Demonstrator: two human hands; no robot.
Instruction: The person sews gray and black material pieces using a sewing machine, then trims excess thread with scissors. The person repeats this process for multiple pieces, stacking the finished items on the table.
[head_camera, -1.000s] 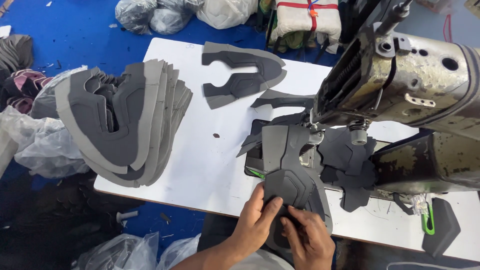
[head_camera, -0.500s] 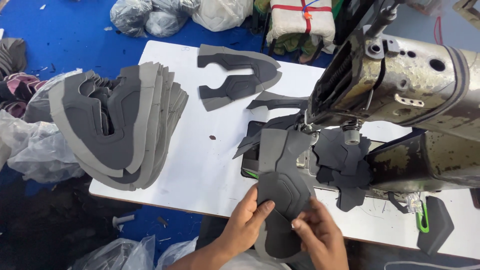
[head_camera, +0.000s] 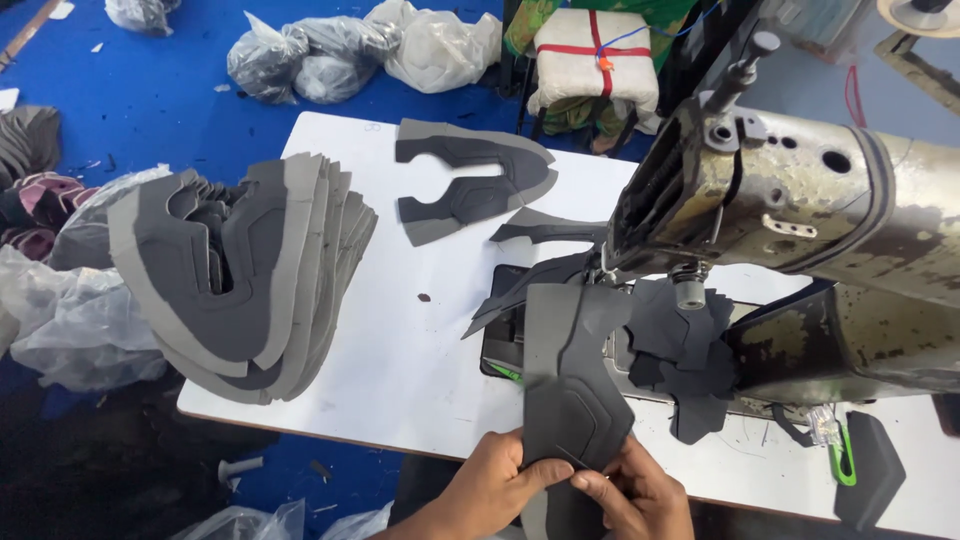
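Both hands hold a dark grey shoe-upper piece (head_camera: 571, 400) at the near edge of the white table (head_camera: 400, 350). My left hand (head_camera: 495, 483) pinches its lower left edge with the thumb on top. My right hand (head_camera: 632, 493) grips its lower right edge. The piece's far end lies on the bed of a worn sewing machine (head_camera: 800, 210), close to the needle. Small dark cut pieces (head_camera: 680, 350) are heaped right of the needle.
A fanned stack of grey uppers (head_camera: 235, 280) overhangs the table's left side. A few more uppers (head_camera: 470, 180) lie at the far middle. Plastic bags (head_camera: 330, 55) sit on the blue floor. A green-handled clipper (head_camera: 840, 450) lies at the right front.
Both hands have slid toward the near table edge, pulling the grey piece with them; they now grip its lower end instead of pressing on its middle.
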